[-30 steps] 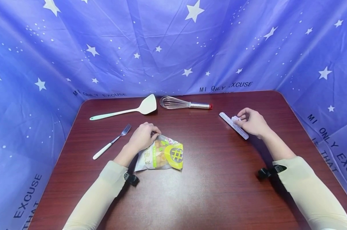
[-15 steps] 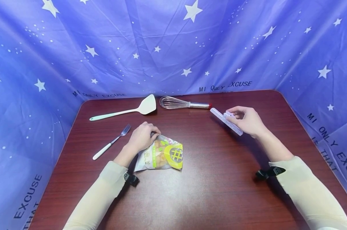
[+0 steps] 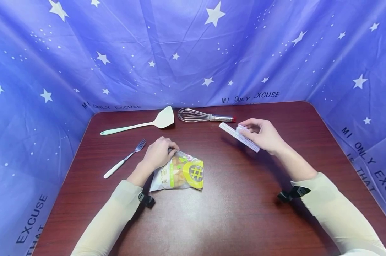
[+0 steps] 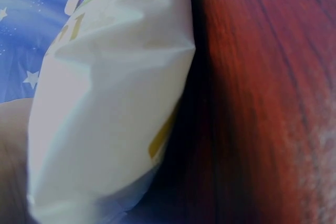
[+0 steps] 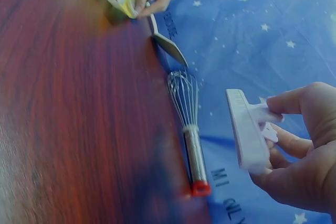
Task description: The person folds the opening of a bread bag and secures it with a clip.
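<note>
A white and yellow-green food bag lies on the table, round yellowish pieces showing through its front. My left hand pinches its upper edge between thumb and fingers. In the left wrist view the bag fills much of the picture. My right hand holds a pale lilac sealing clip by its grip tabs, raised over the table right of the bag. Seen from the right wrist, thumb and fingers pinch the tabs behind the long flat bar of the clip.
A steel whisk with a red end lies at the back of the table. Left of it is a pale green spatula. A fork with a white handle lies left of my left hand. Starry blue cloth surrounds the table.
My right hand has lifted the sealing clip off the table and carried it left, closer to the bag. The left hand and the bag have stayed in place.
</note>
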The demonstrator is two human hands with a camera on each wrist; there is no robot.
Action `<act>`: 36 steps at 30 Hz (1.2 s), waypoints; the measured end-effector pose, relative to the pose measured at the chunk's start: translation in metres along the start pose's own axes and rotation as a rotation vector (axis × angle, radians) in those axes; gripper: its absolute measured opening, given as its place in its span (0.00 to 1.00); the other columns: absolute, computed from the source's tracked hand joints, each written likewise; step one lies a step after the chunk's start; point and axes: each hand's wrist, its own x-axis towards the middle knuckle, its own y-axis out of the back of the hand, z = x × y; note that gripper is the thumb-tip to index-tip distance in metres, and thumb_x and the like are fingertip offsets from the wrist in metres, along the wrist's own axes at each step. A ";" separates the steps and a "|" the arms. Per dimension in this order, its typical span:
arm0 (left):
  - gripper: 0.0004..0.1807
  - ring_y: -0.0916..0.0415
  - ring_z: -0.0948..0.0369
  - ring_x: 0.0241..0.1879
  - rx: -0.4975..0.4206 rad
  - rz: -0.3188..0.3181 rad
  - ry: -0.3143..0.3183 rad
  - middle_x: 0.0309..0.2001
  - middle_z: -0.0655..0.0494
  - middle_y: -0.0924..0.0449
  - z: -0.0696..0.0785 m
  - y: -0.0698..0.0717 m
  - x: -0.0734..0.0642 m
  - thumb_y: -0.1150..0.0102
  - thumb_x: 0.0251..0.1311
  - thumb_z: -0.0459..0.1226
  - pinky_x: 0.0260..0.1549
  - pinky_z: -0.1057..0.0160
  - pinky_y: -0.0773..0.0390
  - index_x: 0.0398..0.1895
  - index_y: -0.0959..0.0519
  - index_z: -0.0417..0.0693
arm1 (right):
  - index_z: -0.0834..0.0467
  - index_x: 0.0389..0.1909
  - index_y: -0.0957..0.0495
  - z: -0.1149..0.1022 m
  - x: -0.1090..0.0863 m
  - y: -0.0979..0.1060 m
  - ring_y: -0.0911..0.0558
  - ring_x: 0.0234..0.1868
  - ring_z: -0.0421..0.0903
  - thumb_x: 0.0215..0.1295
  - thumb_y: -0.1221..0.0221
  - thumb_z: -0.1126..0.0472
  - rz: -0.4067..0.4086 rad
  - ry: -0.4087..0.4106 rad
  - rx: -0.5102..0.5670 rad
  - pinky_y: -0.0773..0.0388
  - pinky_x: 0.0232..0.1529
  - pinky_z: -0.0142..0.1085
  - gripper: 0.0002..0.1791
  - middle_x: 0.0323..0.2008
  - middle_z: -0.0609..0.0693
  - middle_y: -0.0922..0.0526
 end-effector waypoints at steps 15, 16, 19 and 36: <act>0.07 0.19 0.55 0.48 -0.001 0.007 0.008 0.42 0.59 0.10 -0.001 -0.002 0.001 0.32 0.69 0.38 0.43 0.49 0.14 0.43 0.08 0.58 | 0.64 0.54 0.13 -0.010 -0.002 -0.043 0.16 0.35 0.36 0.65 0.27 0.60 -0.086 0.002 0.110 0.19 0.36 0.26 0.19 0.43 0.60 0.12; 0.07 0.19 0.55 0.48 -0.001 0.006 0.008 0.42 0.59 0.10 -0.001 -0.002 0.001 0.32 0.69 0.38 0.43 0.49 0.14 0.43 0.08 0.58 | 0.64 0.54 0.13 -0.010 -0.002 -0.046 0.16 0.35 0.36 0.65 0.27 0.60 -0.090 -0.002 0.119 0.19 0.35 0.26 0.19 0.43 0.60 0.12; 0.07 0.19 0.55 0.48 0.000 0.002 0.007 0.42 0.59 0.10 -0.001 -0.003 0.001 0.33 0.69 0.38 0.42 0.49 0.14 0.43 0.08 0.58 | 0.64 0.53 0.13 -0.010 -0.002 -0.053 0.16 0.34 0.34 0.64 0.26 0.60 -0.101 -0.015 0.150 0.20 0.34 0.26 0.19 0.41 0.58 0.11; 0.06 0.18 0.55 0.47 -0.008 0.024 0.001 0.41 0.59 0.10 -0.002 -0.005 0.000 0.33 0.69 0.38 0.42 0.51 0.13 0.42 0.08 0.57 | 0.61 0.47 0.10 -0.003 -0.010 -0.082 0.16 0.29 0.37 0.60 0.23 0.59 -0.197 -0.036 0.131 0.23 0.30 0.27 0.16 0.33 0.50 0.10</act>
